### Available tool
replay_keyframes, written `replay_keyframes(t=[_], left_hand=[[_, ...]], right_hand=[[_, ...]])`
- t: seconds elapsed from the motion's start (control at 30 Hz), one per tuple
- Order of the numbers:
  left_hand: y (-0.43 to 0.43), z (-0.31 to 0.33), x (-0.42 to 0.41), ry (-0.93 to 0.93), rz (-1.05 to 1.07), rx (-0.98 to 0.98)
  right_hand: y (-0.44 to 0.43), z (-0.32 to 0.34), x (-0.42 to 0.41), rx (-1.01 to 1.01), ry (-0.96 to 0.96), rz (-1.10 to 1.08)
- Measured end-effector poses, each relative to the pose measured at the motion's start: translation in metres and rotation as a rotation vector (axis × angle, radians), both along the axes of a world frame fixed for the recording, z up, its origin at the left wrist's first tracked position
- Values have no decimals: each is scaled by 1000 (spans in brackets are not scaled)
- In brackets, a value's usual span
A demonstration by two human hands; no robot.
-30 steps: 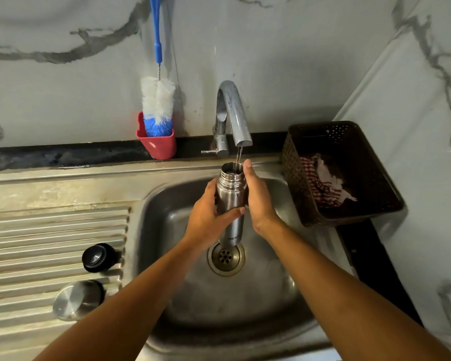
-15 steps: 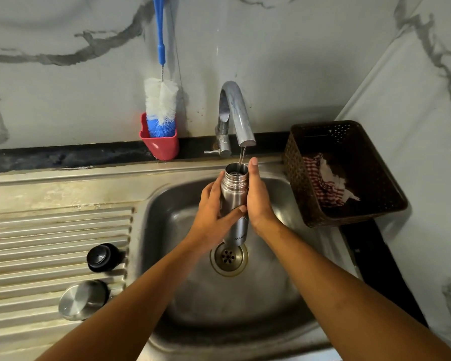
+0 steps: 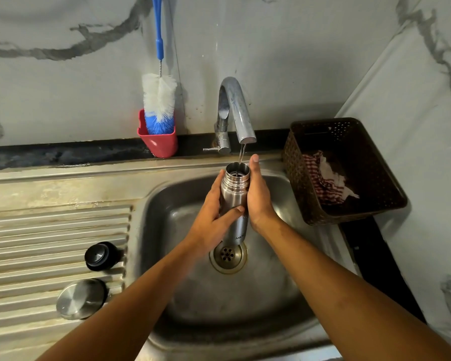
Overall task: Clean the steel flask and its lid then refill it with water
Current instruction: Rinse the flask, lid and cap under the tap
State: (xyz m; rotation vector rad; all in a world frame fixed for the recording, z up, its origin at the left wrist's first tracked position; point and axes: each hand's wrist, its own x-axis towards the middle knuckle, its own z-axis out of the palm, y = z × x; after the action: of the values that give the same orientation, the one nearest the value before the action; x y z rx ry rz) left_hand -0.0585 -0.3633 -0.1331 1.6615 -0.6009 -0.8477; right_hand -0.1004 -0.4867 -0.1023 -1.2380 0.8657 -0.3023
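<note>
The steel flask (image 3: 234,194) stands upright over the sink basin (image 3: 167,212), its open mouth right under the tap (image 3: 236,110). A thin stream of water runs from the spout into it. My left hand (image 3: 214,217) wraps the flask's left side, thumb across the front. My right hand (image 3: 258,196) presses flat against its right side, fingers pointing up. The flask's lower end shows above the drain (image 3: 228,255). On the ribbed drainboard (image 3: 50,230) to the left lie a black inner stopper (image 3: 100,256) and a steel lid (image 3: 81,298).
A blue and white bottle brush (image 3: 159,100) stands in a red holder (image 3: 158,142) at the wall behind the sink. A dark perforated basket (image 3: 349,212) with a red checked cloth (image 3: 326,183) sits on the counter right of the basin. Marble walls close the back and right.
Both hands keep holding the flask under the running tap. The view has shifted a little; hands and flask barely moved.
</note>
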Motion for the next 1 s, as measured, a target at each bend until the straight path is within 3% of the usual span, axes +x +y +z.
replay_keyframes(t=[0.7, 1.0], left_hand=[[7, -1, 8, -69, -70, 112], [8, -2, 15, -76, -113, 75]], right_hand=[[11, -4, -7, 49, 19, -48], [12, -2, -4, 14, 23, -84]])
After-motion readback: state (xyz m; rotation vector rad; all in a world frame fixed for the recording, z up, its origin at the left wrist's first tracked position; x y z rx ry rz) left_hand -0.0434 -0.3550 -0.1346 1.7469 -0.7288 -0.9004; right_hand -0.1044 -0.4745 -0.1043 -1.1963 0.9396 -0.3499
